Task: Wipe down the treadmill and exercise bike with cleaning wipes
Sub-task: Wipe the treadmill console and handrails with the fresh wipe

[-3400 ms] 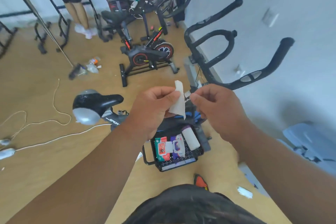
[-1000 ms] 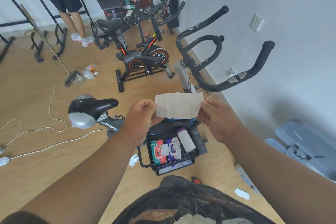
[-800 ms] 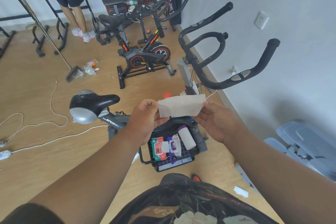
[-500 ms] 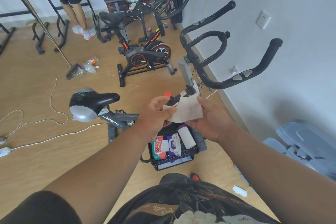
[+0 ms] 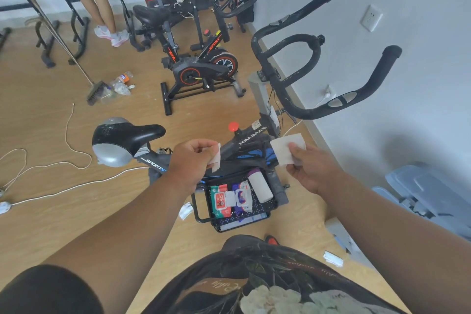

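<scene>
Mid-frame, both hands raised over the near exercise bike (image 5: pixel 244 145). Left hand (image 5: pixel 191 160) pinches a small white piece (image 5: pixel 216 158), possibly a torn strip of wipe, between thumb and curled fingers. Right hand (image 5: pixel 312 168) pinches a flat white wipe (image 5: pixel 285 146) at its lower edge; the two pieces are held apart. Bike saddle (image 5: pixel 125 139) at centre left, black handlebars (image 5: pixel 305 71) upper right. Below the hands, a black basket (image 5: pixel 201 208) on the floor holds wipe packs (image 5: pixel 230 199) and a white roll (image 5: pixel 260 186).
</scene>
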